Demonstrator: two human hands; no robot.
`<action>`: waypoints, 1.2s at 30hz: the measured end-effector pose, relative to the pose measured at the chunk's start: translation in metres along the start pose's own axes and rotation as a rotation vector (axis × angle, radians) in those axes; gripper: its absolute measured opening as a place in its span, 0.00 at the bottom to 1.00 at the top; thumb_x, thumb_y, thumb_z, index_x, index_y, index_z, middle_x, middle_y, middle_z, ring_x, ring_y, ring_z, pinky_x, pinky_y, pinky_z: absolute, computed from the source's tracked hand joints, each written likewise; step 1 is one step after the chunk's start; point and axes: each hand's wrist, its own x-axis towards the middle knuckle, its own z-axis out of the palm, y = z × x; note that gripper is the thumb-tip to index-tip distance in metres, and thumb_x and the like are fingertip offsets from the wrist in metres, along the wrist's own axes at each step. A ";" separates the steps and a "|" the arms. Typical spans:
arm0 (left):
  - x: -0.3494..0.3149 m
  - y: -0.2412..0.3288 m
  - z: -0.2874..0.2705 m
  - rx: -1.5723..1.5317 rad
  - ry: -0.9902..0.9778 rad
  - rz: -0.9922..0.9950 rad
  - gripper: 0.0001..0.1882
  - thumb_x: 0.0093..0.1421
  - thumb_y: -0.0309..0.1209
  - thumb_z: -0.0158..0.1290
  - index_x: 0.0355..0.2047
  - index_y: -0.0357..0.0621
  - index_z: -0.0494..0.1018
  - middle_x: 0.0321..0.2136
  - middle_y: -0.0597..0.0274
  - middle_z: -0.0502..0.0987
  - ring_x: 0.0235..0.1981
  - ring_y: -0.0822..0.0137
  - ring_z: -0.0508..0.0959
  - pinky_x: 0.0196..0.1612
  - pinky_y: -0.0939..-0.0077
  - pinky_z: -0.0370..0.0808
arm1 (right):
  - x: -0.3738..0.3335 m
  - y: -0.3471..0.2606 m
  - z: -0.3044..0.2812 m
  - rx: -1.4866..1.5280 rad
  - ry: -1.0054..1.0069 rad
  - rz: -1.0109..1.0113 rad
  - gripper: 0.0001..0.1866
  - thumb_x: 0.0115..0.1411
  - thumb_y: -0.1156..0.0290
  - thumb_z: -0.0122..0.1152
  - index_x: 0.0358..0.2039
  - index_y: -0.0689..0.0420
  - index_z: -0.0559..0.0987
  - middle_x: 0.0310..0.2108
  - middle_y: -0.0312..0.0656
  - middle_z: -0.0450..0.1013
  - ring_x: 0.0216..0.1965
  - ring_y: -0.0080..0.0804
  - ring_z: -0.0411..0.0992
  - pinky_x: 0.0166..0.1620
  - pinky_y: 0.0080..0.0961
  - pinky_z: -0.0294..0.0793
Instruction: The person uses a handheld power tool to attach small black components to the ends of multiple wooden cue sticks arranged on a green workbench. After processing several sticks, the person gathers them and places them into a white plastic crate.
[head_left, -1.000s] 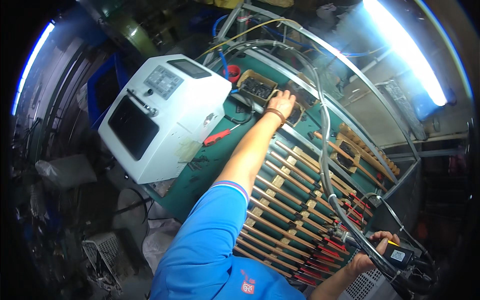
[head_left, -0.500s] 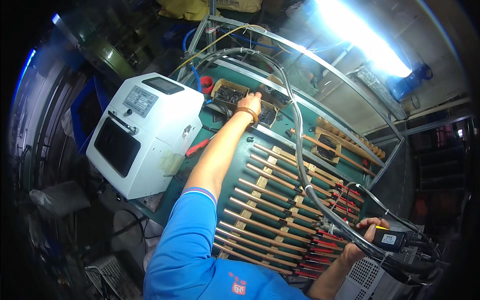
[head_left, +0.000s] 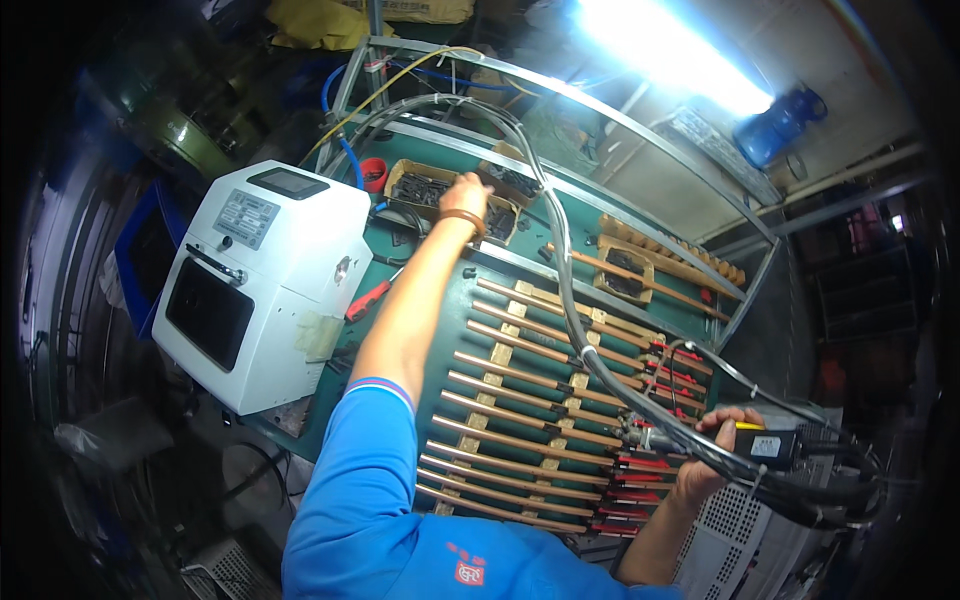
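Forearm [head_left: 410, 315] nearly straight, the left arm slanted up past the right side of the white machine [head_left: 305, 240], palm turned down. At its end the left hand [head_left: 466, 198] hung over the cardboard boxes, beyond that machine and to its right, knuckles up and fingers bent downward. The fingertips were hidden, so I could not tell whether they pinched anything or stood apart. A brown wristband [head_left: 462, 216] circled the wrist. Black parts [head_left: 420, 187] filled the nearer-left box [head_left: 410, 210]; another box [head_left: 514, 222] of them sat just right of the hand, farther from the machine.

Well to the machine's right, and lower, the right hand [head_left: 718, 440] closed around a black-and-yellow tool [head_left: 766, 446], thumb along the near side, elbow bent (much more folded than the other arm). A thick cable bundle [head_left: 565, 270] arched across the space between that tool and the machine.

Copper rods [head_left: 500, 412] lay side by side on the green bench [head_left: 440, 340], right of the machine, red pieces [head_left: 640, 463] at their far-right ends. Close beside the machine's right flank rested a red-handled screwdriver [head_left: 367, 300].
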 end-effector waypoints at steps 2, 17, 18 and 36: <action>0.009 -0.026 -0.010 -0.232 0.113 -0.097 0.22 0.57 0.46 0.51 0.26 0.34 0.74 0.29 0.39 0.76 0.37 0.40 0.75 0.41 0.54 0.72 | 0.000 0.003 -0.001 0.062 -0.036 0.031 0.14 0.59 0.80 0.48 0.45 0.56 0.67 0.30 0.37 0.67 0.28 0.22 0.65 0.30 0.18 0.68; -0.401 0.044 -0.054 -1.841 -0.717 -1.043 0.16 0.61 0.45 0.50 0.40 0.47 0.67 0.28 0.66 0.71 0.26 0.78 0.72 0.17 0.90 0.64 | -0.009 -0.004 0.000 0.138 -0.144 0.026 0.12 0.53 0.79 0.56 0.39 0.65 0.71 0.25 0.43 0.73 0.25 0.27 0.72 0.31 0.24 0.74; -0.415 0.053 -0.056 -1.805 -0.777 -0.966 0.19 0.61 0.46 0.51 0.43 0.46 0.67 0.29 0.66 0.72 0.26 0.78 0.73 0.17 0.90 0.64 | -0.012 -0.006 -0.001 0.143 -0.172 0.032 0.12 0.54 0.79 0.56 0.40 0.65 0.71 0.26 0.43 0.73 0.25 0.27 0.72 0.31 0.24 0.74; -0.489 0.047 -0.058 -2.071 -1.181 -1.457 0.16 0.66 0.33 0.43 0.51 0.39 0.64 0.34 0.66 0.70 0.26 0.78 0.68 0.22 0.87 0.66 | -0.057 -0.039 -0.025 0.125 -0.134 0.089 0.18 0.55 0.79 0.58 0.46 0.65 0.67 0.28 0.43 0.74 0.27 0.26 0.74 0.32 0.22 0.75</action>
